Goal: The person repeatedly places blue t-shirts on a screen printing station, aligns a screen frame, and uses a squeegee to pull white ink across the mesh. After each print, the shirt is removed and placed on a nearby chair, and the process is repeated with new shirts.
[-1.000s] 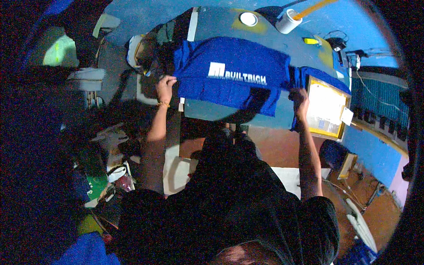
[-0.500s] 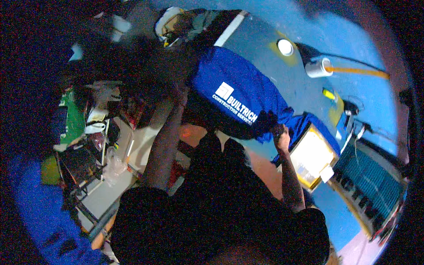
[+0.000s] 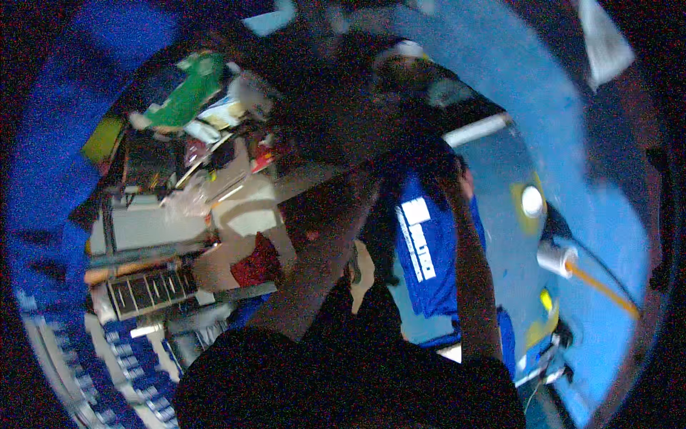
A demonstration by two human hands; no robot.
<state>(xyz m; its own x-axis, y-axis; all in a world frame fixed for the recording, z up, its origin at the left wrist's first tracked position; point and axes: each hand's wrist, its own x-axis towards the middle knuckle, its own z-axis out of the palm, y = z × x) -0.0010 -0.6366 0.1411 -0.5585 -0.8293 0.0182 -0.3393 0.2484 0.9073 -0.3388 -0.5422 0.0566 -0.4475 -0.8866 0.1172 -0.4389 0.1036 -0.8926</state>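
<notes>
A dark blue cloth garment (image 3: 436, 286) with white printing lies spread on a grey-blue table (image 3: 514, 164), its far end sunk in deep shadow. My right hand (image 3: 461, 180) is at the garment's far right edge, touching or gripping it; shadow and motion blur hide how the fingers are set. My left forearm (image 3: 321, 250) reaches up from the lower left toward the dark far end of the cloth. The left hand itself is lost in the dark there, so its fingers cannot be made out.
Right of the garment are a white round object (image 3: 532, 201), a white cylinder (image 3: 556, 259) with an orange stick and a small yellow item (image 3: 547, 299). Left lie a green piece (image 3: 189, 93), clear plastic (image 3: 189, 202) and dark red cloth (image 3: 257, 264). Another person (image 3: 404, 64) is far ahead.
The view has swung left, shifting the table and garment rightward. My right hand has gone from the garment's lower right corner to its far edge. The white yellow-edged frame is mostly hidden now.
</notes>
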